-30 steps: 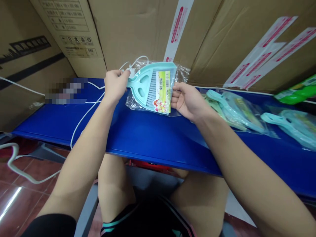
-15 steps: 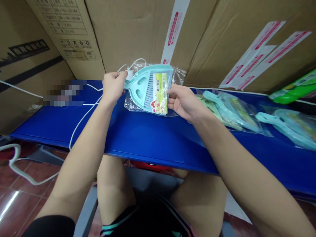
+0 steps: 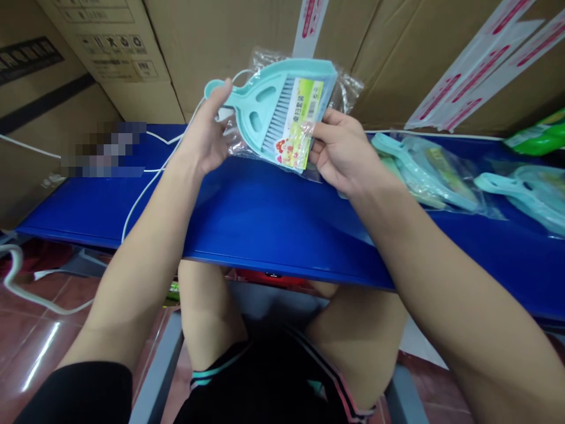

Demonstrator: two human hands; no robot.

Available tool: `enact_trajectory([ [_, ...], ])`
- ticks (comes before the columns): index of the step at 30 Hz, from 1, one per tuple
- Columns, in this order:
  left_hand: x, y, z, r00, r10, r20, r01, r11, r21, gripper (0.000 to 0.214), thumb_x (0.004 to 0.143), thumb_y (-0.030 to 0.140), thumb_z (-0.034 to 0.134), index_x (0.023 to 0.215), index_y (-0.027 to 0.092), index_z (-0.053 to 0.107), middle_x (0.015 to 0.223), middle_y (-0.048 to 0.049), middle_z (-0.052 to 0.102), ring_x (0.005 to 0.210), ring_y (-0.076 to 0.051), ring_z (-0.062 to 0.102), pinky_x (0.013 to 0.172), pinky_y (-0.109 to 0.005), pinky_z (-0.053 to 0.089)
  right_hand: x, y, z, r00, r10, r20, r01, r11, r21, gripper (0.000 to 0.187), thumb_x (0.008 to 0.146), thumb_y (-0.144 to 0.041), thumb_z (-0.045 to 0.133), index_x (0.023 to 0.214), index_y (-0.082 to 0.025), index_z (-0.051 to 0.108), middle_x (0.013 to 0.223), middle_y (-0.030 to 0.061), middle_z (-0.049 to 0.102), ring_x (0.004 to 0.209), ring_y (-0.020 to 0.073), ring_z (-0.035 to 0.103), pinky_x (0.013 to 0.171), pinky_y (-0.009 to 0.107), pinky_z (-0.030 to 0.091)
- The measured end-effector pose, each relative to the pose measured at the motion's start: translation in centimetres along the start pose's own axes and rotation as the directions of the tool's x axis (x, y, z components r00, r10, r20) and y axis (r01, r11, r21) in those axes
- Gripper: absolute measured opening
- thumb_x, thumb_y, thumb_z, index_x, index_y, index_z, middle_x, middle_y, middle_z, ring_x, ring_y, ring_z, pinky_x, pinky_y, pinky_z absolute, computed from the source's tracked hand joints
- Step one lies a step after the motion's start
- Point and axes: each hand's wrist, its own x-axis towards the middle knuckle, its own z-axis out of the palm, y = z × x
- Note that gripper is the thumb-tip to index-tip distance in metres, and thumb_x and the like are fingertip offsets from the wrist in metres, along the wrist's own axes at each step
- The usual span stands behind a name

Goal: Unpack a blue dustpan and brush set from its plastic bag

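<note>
A light-blue dustpan and brush set (image 3: 258, 109) in a clear plastic bag is raised over the blue table, tilted, its handle to the left. Grey bristles and a yellow-green label card (image 3: 302, 123) show through the plastic. My left hand (image 3: 205, 129) is at the handle end, with its thumb across the handle and its fingers loosely curled below, partly hidden. My right hand (image 3: 342, 147) pinches the wide right edge of the bagged set beside the label, thumb in front and fingers partly behind.
More bagged light-blue sets (image 3: 435, 171) lie on the blue table (image 3: 273, 218) to the right, another (image 3: 529, 191) farther right. A green package (image 3: 536, 132) is at the far right. Cardboard boxes (image 3: 247, 29) stand along the back. A white cable (image 3: 135, 209) runs over the table at left.
The bagged dustpan set has been raised and brought closer. My left thumb has shifted over the handle and its fingers have loosened; my right hand has moved up with the edge. The view has tipped slightly.
</note>
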Motion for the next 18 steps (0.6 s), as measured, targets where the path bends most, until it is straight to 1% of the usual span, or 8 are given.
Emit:
enact_trajectory([
  [1, -0.2, -0.1, 0.3, 0.997, -0.029, 0.076, 0.034, 0.997, -0.074, 0.027, 0.107, 0.047, 0.053, 0.104, 0.025, 0.066, 0.107, -0.0039, 0.074, 0.100, -0.015, 0.077, 0.092, -0.032, 0.064, 0.0, 0.0, 0.0, 1.000, -0.004, 0.002, 0.004, 1.000, -0.016, 0.017, 0.084, -0.028, 0.075, 0.097, -0.023, 0.065, 0.120, 0.0036, 0.079, 0.133, 0.0266, 0.072, 0.100, 0.044, 0.071],
  [2, -0.4, -0.3, 0.6, 0.991, -0.041, 0.127, 0.054, 0.993, -0.101, 0.021, 0.105, 0.043, 0.058, 0.105, 0.024, 0.068, 0.107, -0.0049, 0.076, 0.102, -0.017, 0.078, 0.095, -0.036, 0.065, 0.0, -0.1, 0.0, 1.000, -0.003, 0.004, 0.003, 1.000, -0.030, 0.016, 0.085, -0.030, 0.074, 0.097, -0.023, 0.065, 0.120, 0.0038, 0.079, 0.133, 0.0269, 0.071, 0.100, 0.044, 0.071],
  [4, -0.4, -0.6, 1.1, 0.987, -0.050, 0.152, 0.067, 0.991, -0.114, 0.012, 0.100, 0.032, 0.067, 0.106, 0.023, 0.071, 0.105, -0.0064, 0.079, 0.106, -0.021, 0.077, 0.098, -0.040, 0.066, 0.0, 0.0, 0.0, 1.000, 0.009, 0.011, -0.008, 0.999, -0.048, 0.014, 0.087, -0.030, 0.073, 0.097, -0.023, 0.065, 0.121, 0.0039, 0.078, 0.133, 0.0266, 0.072, 0.100, 0.044, 0.071],
  [6, -0.3, -0.8, 1.5, 0.992, -0.055, 0.109, 0.067, 0.992, -0.108, 0.007, 0.096, 0.022, 0.068, 0.103, 0.021, 0.071, 0.100, -0.0063, 0.080, 0.109, -0.022, 0.077, 0.101, -0.041, 0.066, 0.1, 0.0, -0.1, 0.999, 0.020, 0.025, -0.018, 0.999, -0.048, 0.009, 0.089, -0.027, 0.069, 0.096, -0.022, 0.064, 0.119, 0.0038, 0.079, 0.130, 0.0251, 0.073, 0.102, 0.043, 0.070],
  [8, -0.1, -0.9, 1.7, 0.996, -0.066, 0.058, 0.072, 0.992, -0.100, 0.007, 0.094, 0.015, 0.067, 0.098, 0.020, 0.070, 0.097, -0.0053, 0.080, 0.111, -0.021, 0.077, 0.103, -0.041, 0.066, 0.1, -0.1, 0.0, 0.999, 0.021, 0.030, -0.019, 0.999, -0.039, 0.004, 0.092, -0.021, 0.064, 0.096, -0.022, 0.064, 0.116, 0.0041, 0.079, 0.126, 0.0230, 0.074, 0.104, 0.042, 0.069],
  [11, 0.2, -0.9, 1.7, 0.998, -0.070, 0.004, 0.070, 0.988, -0.137, 0.011, 0.091, 0.010, 0.068, 0.095, 0.020, 0.069, 0.096, -0.0036, 0.081, 0.111, -0.021, 0.077, 0.105, -0.041, 0.067, 0.0, -0.3, 0.0, 0.999, 0.028, 0.022, -0.028, 0.999, -0.020, 0.009, 0.093, -0.016, 0.061, 0.099, -0.022, 0.065, 0.112, 0.0040, 0.079, 0.121, 0.0212, 0.076, 0.108, 0.043, 0.068],
  [14, 0.2, -1.0, 1.7, 0.998, -0.049, -0.038, 0.042, 0.984, -0.176, 0.012, 0.091, 0.010, 0.068, 0.095, 0.021, 0.070, 0.095, -0.0018, 0.081, 0.108, -0.020, 0.078, 0.101, -0.039, 0.069, -0.2, -0.6, -0.1, 0.998, 0.036, 0.042, -0.038, 0.999, 0.037, 0.013, 0.092, -0.016, 0.064, 0.102, -0.024, 0.065, 0.111, 0.0036, 0.079, 0.127, 0.0222, 0.074, 0.110, 0.043, 0.067],
  [18, 0.0, -0.9, 1.7, 0.997, -0.038, -0.068, 0.023, 0.978, -0.208, 0.012, 0.095, 0.012, 0.064, 0.093, 0.023, 0.067, 0.087, -0.0013, 0.078, 0.108, -0.020, 0.077, 0.096, -0.033, 0.070, -0.5, -0.9, -0.3, 0.997, 0.054, 0.058, -0.060, 0.994, 0.097, 0.017, 0.089, -0.017, 0.066, 0.101, -0.029, 0.064, 0.113, 0.0040, 0.079, 0.134, 0.0235, 0.069, 0.115, 0.044, 0.065],
])
